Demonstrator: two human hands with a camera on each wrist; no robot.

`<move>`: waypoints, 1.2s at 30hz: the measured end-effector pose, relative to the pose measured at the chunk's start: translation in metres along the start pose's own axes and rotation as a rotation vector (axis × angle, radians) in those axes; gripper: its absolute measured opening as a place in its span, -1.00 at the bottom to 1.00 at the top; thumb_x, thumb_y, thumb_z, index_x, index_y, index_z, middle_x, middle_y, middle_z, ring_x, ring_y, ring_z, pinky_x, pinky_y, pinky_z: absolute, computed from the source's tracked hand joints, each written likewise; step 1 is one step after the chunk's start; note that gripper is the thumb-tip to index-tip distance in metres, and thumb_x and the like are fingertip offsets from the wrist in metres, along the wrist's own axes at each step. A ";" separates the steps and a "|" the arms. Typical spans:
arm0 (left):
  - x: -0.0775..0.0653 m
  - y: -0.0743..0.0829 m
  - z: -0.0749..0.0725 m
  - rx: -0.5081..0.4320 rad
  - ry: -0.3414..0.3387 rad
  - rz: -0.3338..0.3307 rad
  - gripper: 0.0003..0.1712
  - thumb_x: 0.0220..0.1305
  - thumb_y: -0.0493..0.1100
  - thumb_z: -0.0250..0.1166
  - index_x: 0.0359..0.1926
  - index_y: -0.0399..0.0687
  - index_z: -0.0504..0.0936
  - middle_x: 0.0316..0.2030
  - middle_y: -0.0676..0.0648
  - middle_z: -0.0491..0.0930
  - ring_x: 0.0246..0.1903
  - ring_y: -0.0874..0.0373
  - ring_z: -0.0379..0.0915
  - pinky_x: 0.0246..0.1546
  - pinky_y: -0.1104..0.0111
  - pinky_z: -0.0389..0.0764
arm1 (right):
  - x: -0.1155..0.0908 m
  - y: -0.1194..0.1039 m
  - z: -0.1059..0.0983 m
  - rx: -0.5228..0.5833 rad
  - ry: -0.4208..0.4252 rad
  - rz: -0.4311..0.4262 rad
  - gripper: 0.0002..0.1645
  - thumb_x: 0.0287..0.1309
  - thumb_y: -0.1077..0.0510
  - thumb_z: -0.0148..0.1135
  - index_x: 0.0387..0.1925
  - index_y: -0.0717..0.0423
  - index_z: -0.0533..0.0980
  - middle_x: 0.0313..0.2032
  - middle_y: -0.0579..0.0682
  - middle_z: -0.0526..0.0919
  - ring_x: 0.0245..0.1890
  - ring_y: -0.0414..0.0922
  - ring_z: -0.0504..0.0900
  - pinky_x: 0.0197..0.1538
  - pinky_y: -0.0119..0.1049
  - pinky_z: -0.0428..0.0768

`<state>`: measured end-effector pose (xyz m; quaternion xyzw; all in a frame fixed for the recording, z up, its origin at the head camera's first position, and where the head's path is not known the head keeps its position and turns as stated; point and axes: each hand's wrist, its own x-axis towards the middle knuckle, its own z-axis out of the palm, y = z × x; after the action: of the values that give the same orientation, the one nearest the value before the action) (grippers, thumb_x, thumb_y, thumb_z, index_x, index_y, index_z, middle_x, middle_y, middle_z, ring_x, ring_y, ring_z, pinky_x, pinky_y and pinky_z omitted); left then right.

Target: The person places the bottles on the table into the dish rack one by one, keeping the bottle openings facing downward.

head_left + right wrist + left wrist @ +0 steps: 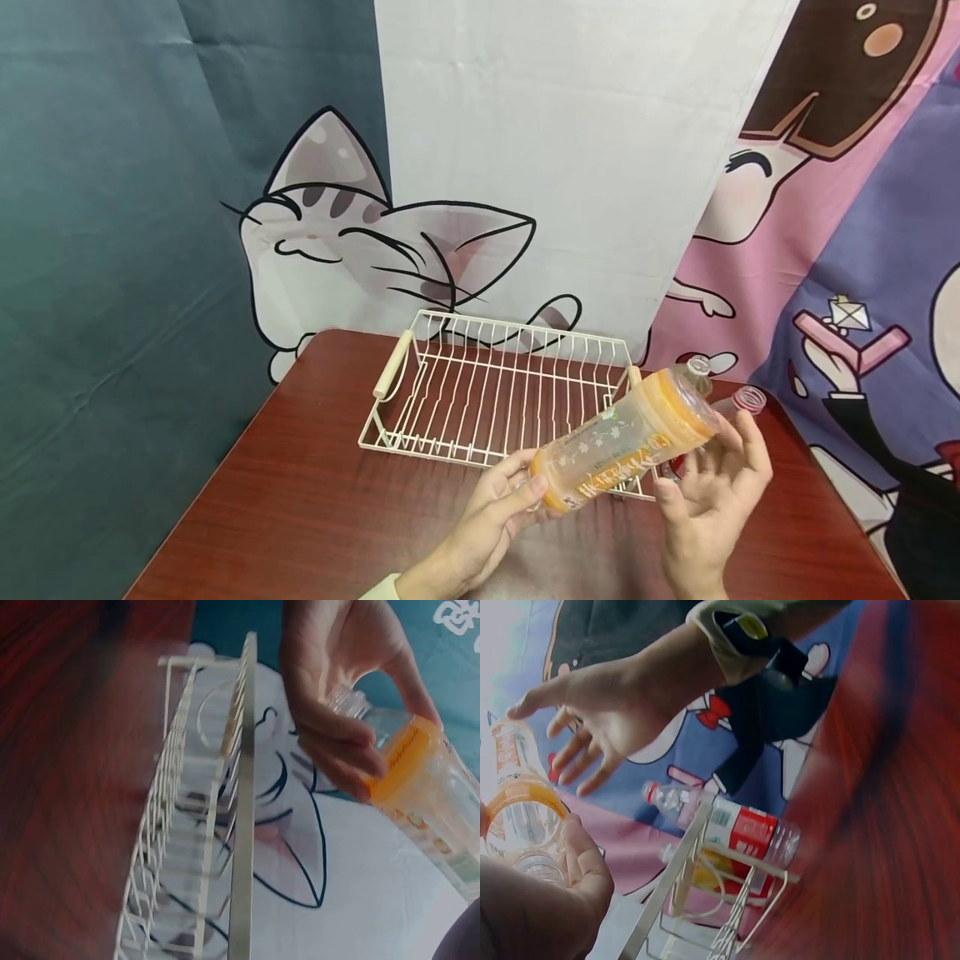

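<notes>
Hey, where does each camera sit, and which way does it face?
Head: worn on the head, facing forward and down at the orange-banded bottle, wire rack and table; left hand and right hand show.
Left wrist: on that wrist, its picture turned sideways, facing the bottle and the rack's end; both hands show.
Right wrist: on that wrist, also sideways, facing the rack and cat-print backdrop; left hand shows, holding the bottle.
Shared: head and left wrist views both show the red-necked bottle.
</notes>
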<state>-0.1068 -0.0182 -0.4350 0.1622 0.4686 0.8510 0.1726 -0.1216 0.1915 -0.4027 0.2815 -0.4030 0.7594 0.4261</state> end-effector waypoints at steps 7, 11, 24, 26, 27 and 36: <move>-0.001 0.001 0.005 -0.096 -0.018 -0.026 -0.39 0.67 -0.15 0.19 0.53 -0.41 0.32 0.18 -0.10 0.66 0.14 0.14 0.66 0.21 0.30 0.69 | -0.007 0.003 0.005 0.084 -0.089 0.250 0.08 0.21 0.54 0.48 0.61 0.22 0.11 0.49 0.28 0.39 0.41 0.05 0.56 0.40 -0.20 0.62; -0.001 0.002 0.005 -0.087 -0.020 -0.017 -0.45 0.67 -0.16 0.19 0.49 -0.37 0.37 0.16 -0.06 0.67 0.10 0.16 0.67 0.17 0.31 0.70 | -0.009 0.003 0.014 0.054 -0.117 0.303 0.00 0.24 0.59 0.41 0.55 0.21 0.12 0.46 0.24 0.44 0.39 0.00 0.58 0.37 -0.22 0.64; -0.003 0.005 0.003 -0.043 0.041 -0.001 -0.49 0.64 -0.17 0.25 0.44 -0.28 0.40 0.20 -0.12 0.64 0.15 0.10 0.62 0.18 0.27 0.71 | -0.008 0.005 0.025 -0.038 -0.081 0.459 -0.11 0.37 0.58 0.22 0.60 0.10 0.20 0.33 0.12 0.62 0.11 -0.13 0.72 0.17 -0.29 0.74; -0.004 0.005 0.002 -0.035 0.048 0.002 -0.48 0.64 -0.17 0.25 0.44 -0.29 0.39 0.21 -0.13 0.63 0.18 0.08 0.61 0.20 0.25 0.71 | -0.008 0.005 0.026 -0.044 -0.093 0.460 -0.11 0.38 0.59 0.20 0.61 0.10 0.20 0.32 0.12 0.64 0.10 -0.12 0.73 0.16 -0.28 0.74; -0.004 0.005 0.002 -0.030 0.048 0.006 -0.47 0.64 -0.17 0.25 0.45 -0.30 0.38 0.22 -0.14 0.63 0.19 0.07 0.61 0.20 0.25 0.71 | -0.008 0.006 0.026 -0.048 -0.098 0.460 -0.12 0.38 0.59 0.19 0.61 0.10 0.21 0.32 0.12 0.64 0.11 -0.11 0.74 0.16 -0.28 0.74; -0.012 0.007 -0.007 0.204 0.009 0.100 -0.36 0.76 -0.03 -0.06 0.57 -0.42 0.20 0.34 -0.29 0.54 0.29 0.02 0.56 0.34 0.22 0.60 | -0.006 0.007 0.030 -0.105 -0.150 0.464 -0.15 0.37 0.63 0.13 0.59 0.12 0.25 0.30 0.12 0.63 0.16 -0.07 0.72 0.17 -0.25 0.75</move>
<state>-0.1007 -0.0321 -0.4341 0.1982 0.5449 0.8073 0.1102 -0.1226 0.1611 -0.3945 0.2148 -0.5261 0.7919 0.2233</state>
